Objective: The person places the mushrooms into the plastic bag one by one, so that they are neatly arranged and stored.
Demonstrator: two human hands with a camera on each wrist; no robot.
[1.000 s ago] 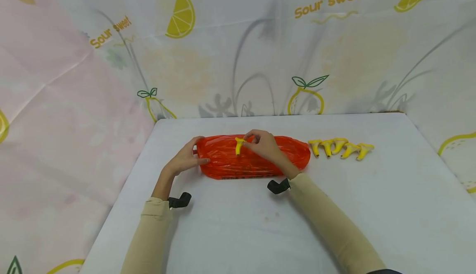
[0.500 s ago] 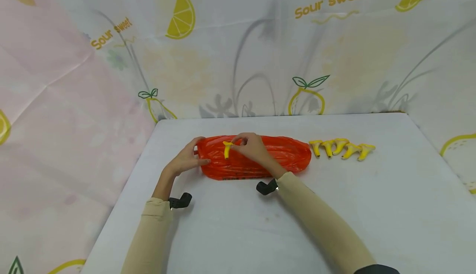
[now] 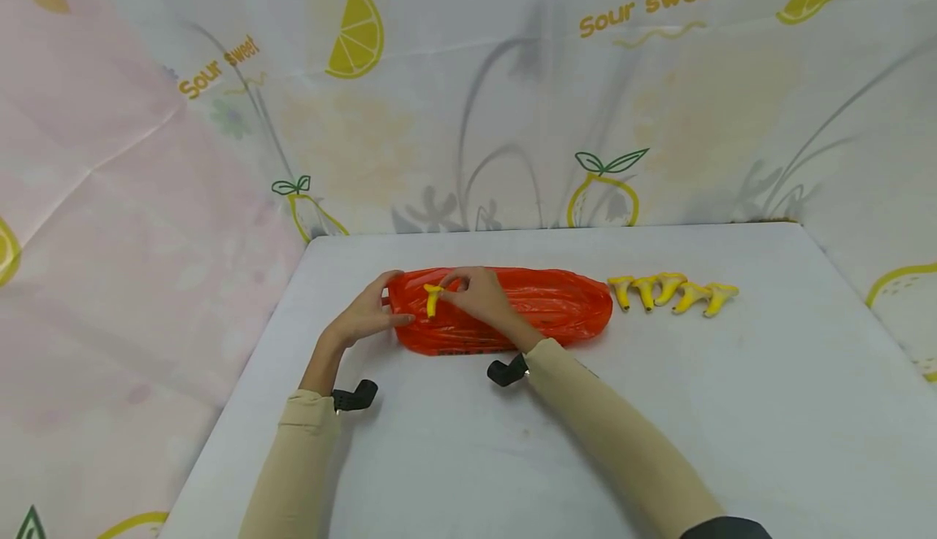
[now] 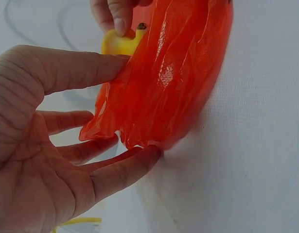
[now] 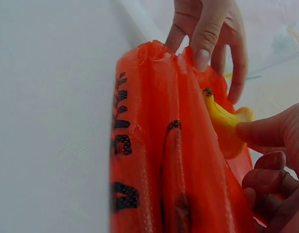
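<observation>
A red plastic bag (image 3: 527, 303) lies across the table's middle, crinkled, with dark print along its near side. My left hand (image 3: 366, 311) grips its left end; in the left wrist view the thumb (image 4: 86, 70) lies on one side of the film and the fingers (image 4: 120, 172) touch its edge. Between thumb and fingers my right hand (image 3: 479, 299) pinches a small yellow trumpet-shaped mushroom (image 3: 433, 301) with a dark stem tip. This mushroom is over the bag's left part, close to the left thumb. The right wrist view shows the mushroom (image 5: 224, 121) beside the red film.
Several more yellow mushrooms (image 3: 669, 289) lie in a row just right of the bag. All stand on a white table (image 3: 769, 409), backed by a lemon-printed cloth (image 3: 468, 116). A black wrist camera (image 3: 507, 371) sits on each wrist.
My right hand has carried the mushroom leftward over the bag and slightly nearer, toward the bag's left end. The left hand and the row of mushrooms have stayed put.
</observation>
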